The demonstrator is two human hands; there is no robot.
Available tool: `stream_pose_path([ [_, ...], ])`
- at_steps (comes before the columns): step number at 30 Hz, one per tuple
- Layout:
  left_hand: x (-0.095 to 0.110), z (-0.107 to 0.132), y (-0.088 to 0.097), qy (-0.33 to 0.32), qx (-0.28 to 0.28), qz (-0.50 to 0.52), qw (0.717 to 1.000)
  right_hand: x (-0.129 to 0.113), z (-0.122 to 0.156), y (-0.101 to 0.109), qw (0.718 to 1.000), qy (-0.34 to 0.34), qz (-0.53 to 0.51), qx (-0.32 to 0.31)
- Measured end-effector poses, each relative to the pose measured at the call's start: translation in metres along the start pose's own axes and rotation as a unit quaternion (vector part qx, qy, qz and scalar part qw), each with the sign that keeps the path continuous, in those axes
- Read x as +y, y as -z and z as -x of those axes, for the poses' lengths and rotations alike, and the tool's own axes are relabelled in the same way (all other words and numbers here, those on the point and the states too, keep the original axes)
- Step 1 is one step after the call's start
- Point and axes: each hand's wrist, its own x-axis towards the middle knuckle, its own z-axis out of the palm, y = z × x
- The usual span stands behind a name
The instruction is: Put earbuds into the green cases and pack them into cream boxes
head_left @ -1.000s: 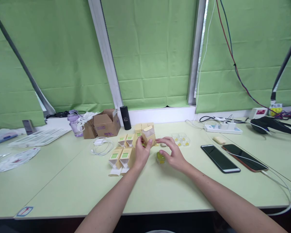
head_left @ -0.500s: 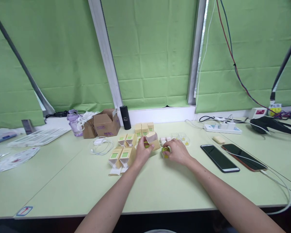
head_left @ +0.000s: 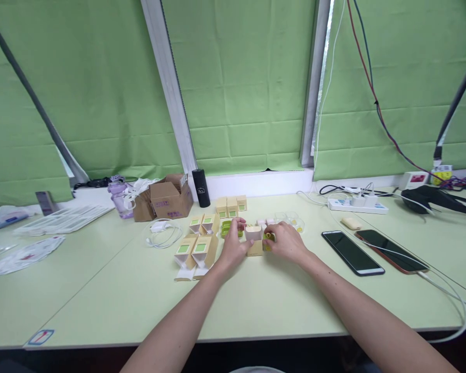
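An opened small cardboard box (head_left: 255, 249) sits upright on the table between my hands, its top flap raised. My left hand (head_left: 233, 247) grips its left side, the thumb along the near edge. Just right of the box, my right hand (head_left: 286, 241) pinches a small green-and-yellow item (head_left: 268, 241), too small to identify and partly covered by the fingers. Behind my left hand lies a green tray (head_left: 226, 228), partly hidden. Left of it stand several opened boxes (head_left: 204, 247) with green squares. Pale small pieces (head_left: 261, 223) and clear round containers (head_left: 294, 220) lie behind my right hand.
Several small boxes (head_left: 232, 206) stand farther back. A brown carton (head_left: 171, 197), a black cylinder (head_left: 201, 188) and a purple bottle (head_left: 119, 198) line the back left. Two phones (head_left: 351, 253), a white cable and a power strip (head_left: 358, 205) lie to the right.
My left hand has brought the small box right and down, turning it upright on the table. The green tray shows more. My right hand keeps its green-and-yellow item, barely shifted.
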Motion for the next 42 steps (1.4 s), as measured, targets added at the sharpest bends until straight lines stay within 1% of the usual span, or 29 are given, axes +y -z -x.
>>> stream_pose_path([
  [4,0.005,-0.002,0.005,-0.087,0.052,0.010,0.995,-0.001,0.001,0.001,1.000,-0.003,-0.006,0.004],
  [6,0.007,-0.003,0.007,-0.101,0.056,-0.007,0.993,-0.002,0.002,0.001,1.000,-0.004,-0.007,0.003],
  [8,0.007,-0.002,0.007,-0.088,0.037,-0.023,0.995,-0.002,0.002,0.001,1.000,-0.004,-0.004,0.001],
  [11,0.006,-0.002,0.006,-0.053,0.010,-0.035,0.998,-0.001,0.002,0.001,1.000,0.000,0.002,0.001],
  [14,0.004,-0.003,0.004,-0.038,0.012,-0.043,0.998,-0.002,0.002,0.000,1.000,0.002,0.002,0.001],
  [18,0.002,-0.004,0.004,-0.043,0.025,-0.051,0.997,-0.002,0.003,0.000,1.000,0.006,-0.010,-0.007],
  [20,0.000,-0.004,0.003,-0.047,0.027,-0.058,0.997,-0.001,0.002,0.000,0.999,0.012,-0.043,-0.016],
  [23,-0.002,-0.006,0.001,-0.048,0.036,-0.059,0.996,0.001,0.001,0.000,0.991,0.026,-0.132,-0.024],
  [25,-0.002,-0.006,0.000,-0.045,0.043,-0.054,0.997,0.003,0.001,-0.001,0.982,0.032,-0.186,-0.017],
  [28,-0.002,-0.006,-0.001,-0.038,0.053,-0.046,0.997,0.003,0.001,-0.005,0.975,0.030,-0.221,-0.002],
  [33,0.000,-0.007,-0.002,-0.012,0.056,-0.009,0.998,0.000,0.001,-0.015,0.973,0.031,-0.230,0.002],
  [37,-0.004,-0.012,-0.002,0.021,0.056,0.035,0.998,-0.001,0.002,-0.018,0.971,0.029,-0.237,0.010],
  [42,-0.009,-0.017,0.000,0.109,0.035,0.132,0.985,0.001,0.001,-0.018,0.970,0.027,-0.242,0.005],
])
